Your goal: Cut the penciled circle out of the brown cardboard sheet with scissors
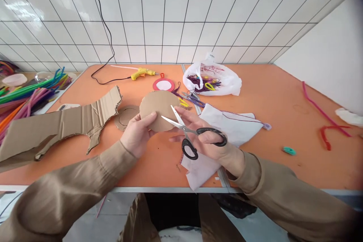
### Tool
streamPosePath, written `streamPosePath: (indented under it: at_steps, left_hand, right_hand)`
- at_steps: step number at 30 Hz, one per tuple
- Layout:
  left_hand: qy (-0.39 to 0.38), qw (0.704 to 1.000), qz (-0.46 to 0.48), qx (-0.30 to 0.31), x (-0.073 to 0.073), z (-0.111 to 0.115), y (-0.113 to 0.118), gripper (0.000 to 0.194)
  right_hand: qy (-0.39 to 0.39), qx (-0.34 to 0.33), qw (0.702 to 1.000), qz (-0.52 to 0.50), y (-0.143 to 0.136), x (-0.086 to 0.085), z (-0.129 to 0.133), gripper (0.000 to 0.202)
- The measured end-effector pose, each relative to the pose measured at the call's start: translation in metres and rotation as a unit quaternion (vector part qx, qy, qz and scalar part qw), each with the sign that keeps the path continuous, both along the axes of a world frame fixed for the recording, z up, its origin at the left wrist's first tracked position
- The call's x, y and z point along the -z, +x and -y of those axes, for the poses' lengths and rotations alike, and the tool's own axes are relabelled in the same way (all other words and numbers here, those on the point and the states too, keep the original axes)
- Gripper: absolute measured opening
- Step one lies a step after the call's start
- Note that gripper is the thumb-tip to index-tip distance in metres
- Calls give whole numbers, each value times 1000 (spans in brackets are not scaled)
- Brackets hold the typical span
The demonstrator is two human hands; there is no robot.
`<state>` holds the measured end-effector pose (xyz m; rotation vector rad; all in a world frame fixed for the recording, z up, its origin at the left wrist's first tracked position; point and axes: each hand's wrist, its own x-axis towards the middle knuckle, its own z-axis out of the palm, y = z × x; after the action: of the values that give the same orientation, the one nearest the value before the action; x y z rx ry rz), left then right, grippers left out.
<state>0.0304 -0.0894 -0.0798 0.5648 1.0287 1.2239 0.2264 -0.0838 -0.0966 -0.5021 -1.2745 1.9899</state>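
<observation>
My left hand [138,132] pinches a round cardboard disc [159,107] by its lower left edge, thumb on top. In my right hand [211,143] is a pair of scissors [185,130] with black handles, thumb through one loop. The blades are spread and overlap the disc's right side in view; whether they touch it I cannot tell. Behind my left hand lies a cardboard piece with a ring-shaped line [124,116], partly hidden. A white cloth [231,123] with dark red stitching lies under and beyond my right hand.
A large torn cardboard strip [62,124] lies left, near colourful pipe cleaners [31,94]. At the back are a yellow glue gun [141,73] with a cord, a red-rimmed disc [163,84] and a white plastic bag [227,83]. Red pipe cleaners [326,136] lie right.
</observation>
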Motion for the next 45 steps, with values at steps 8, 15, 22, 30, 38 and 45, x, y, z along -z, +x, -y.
streamPosePath:
  at_steps: [8, 15, 22, 30, 38, 45]
  left_hand:
    - [63, 989, 40, -124, 19, -35, -17, 30]
    - [58, 992, 5, -112, 13, -29, -24, 32]
    - [67, 990, -31, -118, 13, -24, -20, 32]
    - [37, 994, -30, -103, 21, -37, -27, 31]
    - [74, 976, -26, -203, 10, -61, -53, 19]
    - [153, 940, -80, -293, 5, -97, -61, 26]
  right_hand:
    - [49, -45, 984, 167, 11, 2, 4, 95]
    - [19, -7, 988, 156, 8, 4, 4, 62]
    - [-47, 31, 989, 134, 10, -5, -2, 70]
    - [-23, 112, 988, 108, 7, -1, -7, 48]
    - [-33, 101, 989, 102, 6, 3, -6, 48]
    - [-32, 84, 991, 95, 6, 7, -9, 52]
